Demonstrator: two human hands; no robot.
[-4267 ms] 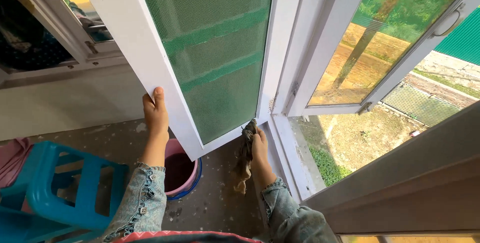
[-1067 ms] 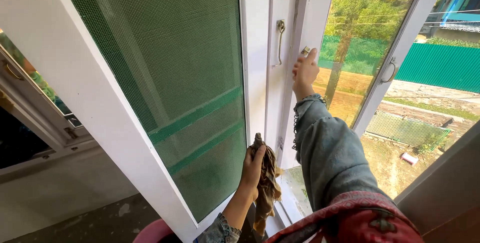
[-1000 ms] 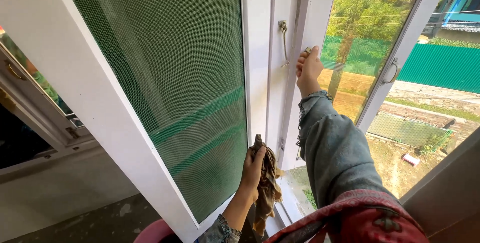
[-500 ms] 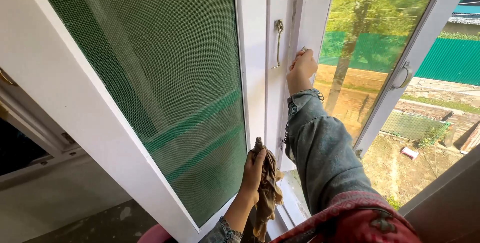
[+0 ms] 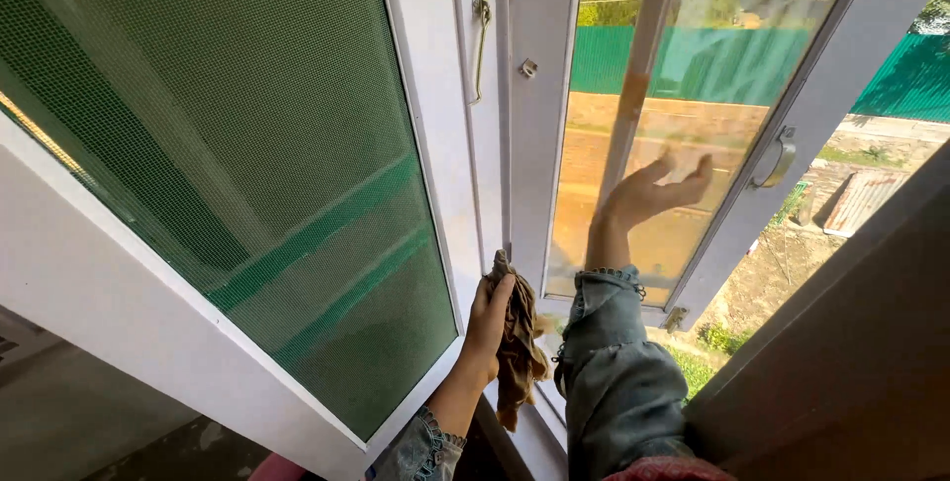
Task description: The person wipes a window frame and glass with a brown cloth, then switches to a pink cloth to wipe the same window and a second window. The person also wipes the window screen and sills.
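A: Left hand (image 5: 487, 321) is clenching a brown rag (image 5: 519, 347), hanging beside the white frame of the green mesh screen (image 5: 247, 174). Right hand (image 5: 648, 194) is reaching out, fingers spread, holding nothing.

B: Progress? The glass pane (image 5: 683, 95) is showing streaks (haze, maybe reflection), so wiping is looking unfinished; the rag is touching no surface.

Left hand (image 5: 487, 318) raised and closed in a grip, right hand (image 5: 653, 189) lifted, fingers spread open
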